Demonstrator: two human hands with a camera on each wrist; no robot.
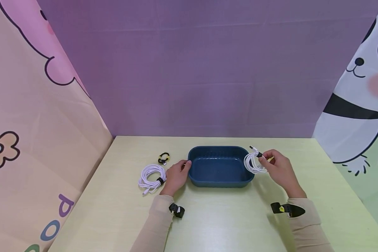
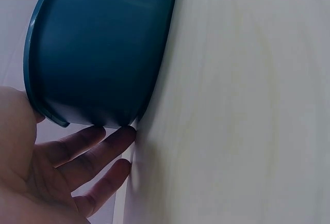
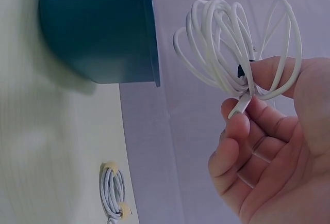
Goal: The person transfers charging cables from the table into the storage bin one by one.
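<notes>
My right hand (image 1: 281,171) pinches the white cable (image 3: 209,33) at its black tie (image 1: 259,154), probably the surest hold on light, springy loops; my left hand (image 1: 177,176) grips the box (image 1: 220,183).

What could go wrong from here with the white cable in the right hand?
The white cable has loose loops beside the blue bin; one may snag there. The right hand pinches it near a black tie, so it might slip. The left hand holds the bin's end; pulling could shift it.
</notes>
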